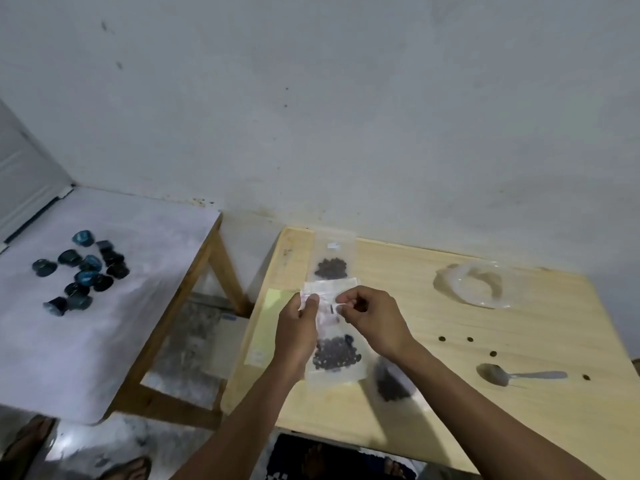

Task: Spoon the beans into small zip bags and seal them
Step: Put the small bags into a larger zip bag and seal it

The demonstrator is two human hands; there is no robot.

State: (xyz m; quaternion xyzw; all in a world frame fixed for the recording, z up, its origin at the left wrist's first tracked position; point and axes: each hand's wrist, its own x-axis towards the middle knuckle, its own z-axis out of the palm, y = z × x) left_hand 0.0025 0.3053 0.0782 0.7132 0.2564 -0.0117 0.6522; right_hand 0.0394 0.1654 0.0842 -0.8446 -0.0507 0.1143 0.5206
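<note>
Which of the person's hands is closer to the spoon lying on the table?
Right. The right hand pinches the bag's top, on the side toward the spoon; the left hand grips the bag's far edge.

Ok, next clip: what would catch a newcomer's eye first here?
Both hands, left hand and right hand, pinch the top of a small zip bag of dark beans, held up at the picture's centre. A second filled bag lies behind on the wooden table, and a spoon rests to the right.
</note>
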